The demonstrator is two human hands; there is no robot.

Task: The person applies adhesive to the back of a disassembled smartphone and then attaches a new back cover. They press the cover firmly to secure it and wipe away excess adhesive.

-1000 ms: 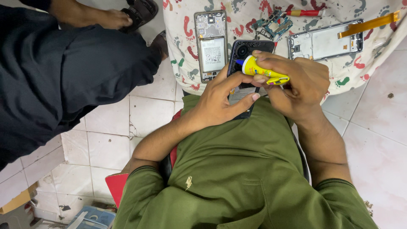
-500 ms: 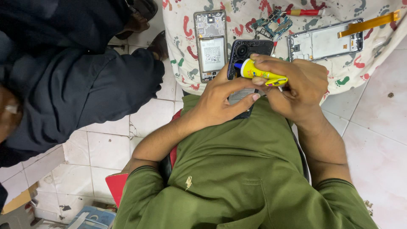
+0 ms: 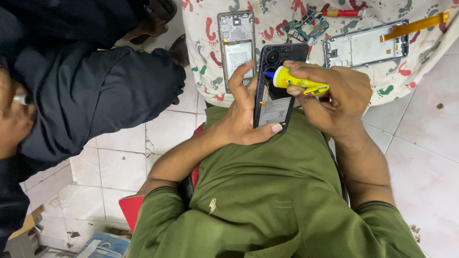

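Left hand is cradling the opened phone over the lap, fingers wrapping its left edge, thumb pressing along the near end. Right hand is pinching a yellow glue tube, fingers pressed together, blue nozzle pointing at the phone's upper left edge. The phone looks light, stiff and fragile with its insides exposed, so gripping by the frame edges seems best. A white rectangular label is showing on its battery. On the far patterned cloth, another phone frame, a circuit board and a screen frame with an orange strip are lying.
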